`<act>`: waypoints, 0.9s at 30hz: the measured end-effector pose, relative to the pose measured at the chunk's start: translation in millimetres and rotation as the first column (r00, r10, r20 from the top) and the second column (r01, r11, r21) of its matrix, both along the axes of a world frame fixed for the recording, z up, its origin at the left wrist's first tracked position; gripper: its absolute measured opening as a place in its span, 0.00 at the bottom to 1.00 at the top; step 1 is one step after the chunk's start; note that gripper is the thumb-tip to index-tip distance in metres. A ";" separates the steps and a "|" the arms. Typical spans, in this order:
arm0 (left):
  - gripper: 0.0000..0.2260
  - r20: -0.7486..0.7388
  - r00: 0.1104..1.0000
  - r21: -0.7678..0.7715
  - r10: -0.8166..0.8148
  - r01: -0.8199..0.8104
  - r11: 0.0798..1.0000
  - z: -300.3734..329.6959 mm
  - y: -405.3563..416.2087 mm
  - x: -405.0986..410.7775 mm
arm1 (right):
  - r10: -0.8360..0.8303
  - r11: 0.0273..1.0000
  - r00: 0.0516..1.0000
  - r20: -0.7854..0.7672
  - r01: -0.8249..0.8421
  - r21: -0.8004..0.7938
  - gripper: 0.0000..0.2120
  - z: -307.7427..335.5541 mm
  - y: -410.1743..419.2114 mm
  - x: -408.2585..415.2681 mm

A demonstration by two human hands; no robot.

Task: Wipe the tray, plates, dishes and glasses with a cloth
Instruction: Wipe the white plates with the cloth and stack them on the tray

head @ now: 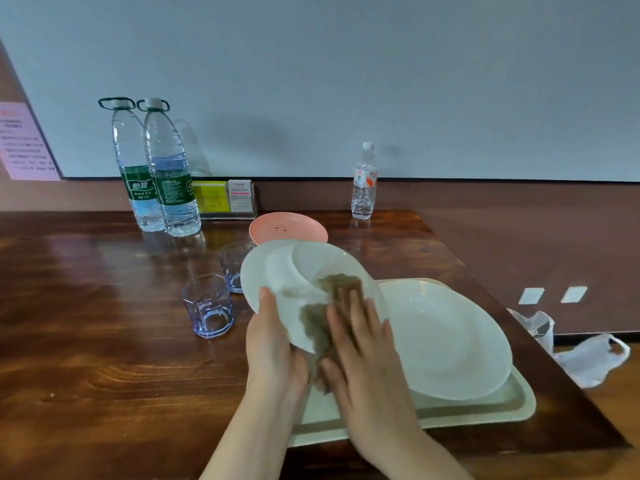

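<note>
A dark wooden counter [104,341] runs along a pale wall, and a cream tray [485,414] lies near its right edge, toward the near end. A large white plate [450,341] rests on the tray's far half. Above the tray's left edge, a smaller white plate [294,271] is held tilted off the counter; the left hand [273,344] grips its near rim, thumb on the upper face. The right hand [360,344] presses a brownish cloth [322,323] flat against the plate's face, fingers straight; the cloth is blurred. Two tall water bottles [162,174] stand at the back edge on the left, with a small card holder [228,199] just beside them. A small bottle [364,183] stands at the back edge further right. A pink dish [287,228] sits behind the held plate. Two clear bluish glasses [207,306] stand left of it, the farther one partly hidden by the plate.
</note>
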State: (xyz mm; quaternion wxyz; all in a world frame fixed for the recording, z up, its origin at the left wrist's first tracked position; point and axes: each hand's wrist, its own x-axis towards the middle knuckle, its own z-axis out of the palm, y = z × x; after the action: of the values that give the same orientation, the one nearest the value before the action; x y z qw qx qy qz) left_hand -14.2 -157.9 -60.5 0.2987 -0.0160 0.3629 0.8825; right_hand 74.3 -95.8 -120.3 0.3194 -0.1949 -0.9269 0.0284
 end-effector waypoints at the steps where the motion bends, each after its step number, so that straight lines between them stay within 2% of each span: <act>1: 0.18 -0.006 0.999 -0.011 -0.045 0.045 0.999 -0.9 0.6 1.5 | 0.037 0.997 0.999 0.006 -0.037 0.068 0.25 -0.5 -5.7 -2.7; 3: 0.22 -0.013 0.992 -0.014 -0.123 0.123 0.992 -1.6 -0.4 3.4 | 0.098 0.977 0.995 0.000 -0.097 0.189 0.27 6.2 -9.1 -6.9; 5: 0.23 -0.014 0.985 -0.007 -0.172 0.172 0.985 0.4 0.5 4.5 | 0.098 0.954 0.995 -0.027 -0.086 0.288 0.25 15.9 -1.5 -8.8; 8: 0.22 -0.069 0.973 -0.055 -0.218 0.215 0.975 7.7 6.0 0.4 | 0.122 0.928 0.980 -0.155 -0.058 0.369 0.14 29.3 15.3 -7.6; 11: 0.17 -0.153 0.953 -0.093 -0.260 0.248 0.964 21.4 15.8 -5.7 | 0.194 0.921 0.941 -0.277 -0.077 0.382 0.21 53.9 30.7 -8.4; 14: 0.16 -0.209 0.916 -0.053 -0.342 0.339 0.939 44.6 29.7 -12.8 | 0.194 0.919 0.923 -0.332 -0.053 0.391 0.15 79.5 50.1 -14.0; 17: 0.17 -0.256 0.886 -0.068 -0.388 0.384 0.921 66.1 42.1 -18.2 | 0.147 0.928 0.925 -0.349 -0.007 0.372 0.19 98.3 71.3 -20.0; 19: 0.20 -0.265 0.881 -0.097 -0.391 0.379 0.920 77.6 40.8 -20.8 | 0.066 0.984 0.902 -0.426 0.012 0.179 0.15 111.0 78.9 -19.2; 21: 0.23 -0.279 0.899 -0.098 -0.338 0.323 0.941 77.5 34.4 -28.7 | -0.092 0.991 0.836 -0.542 0.025 -0.130 0.08 120.3 87.1 -14.3; 22: 0.23 -0.287 0.907 -0.080 -0.308 0.298 0.951 73.9 30.5 -34.2 | -0.173 0.961 0.797 -0.579 0.008 -0.276 0.06 120.9 94.7 -11.4; 24: 0.23 -0.282 0.920 -0.042 -0.272 0.271 0.962 63.8 23.1 -43.6 | -0.298 0.870 0.728 -0.617 -0.059 -0.490 0.09 117.3 108.3 -5.8; 27: 0.20 -0.278 0.925 -0.027 -0.259 0.262 0.965 52.3 13.1 -49.3 | -0.400 0.686 0.644 -0.652 -0.261 -0.679 0.13 106.4 114.9 -1.0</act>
State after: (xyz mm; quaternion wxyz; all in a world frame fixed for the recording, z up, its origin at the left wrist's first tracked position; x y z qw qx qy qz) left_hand -63.5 -144.8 -8.3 0.3593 0.1588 0.3953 0.8303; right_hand 73.3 19.1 -14.0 0.5746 -0.3123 -0.6033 0.4565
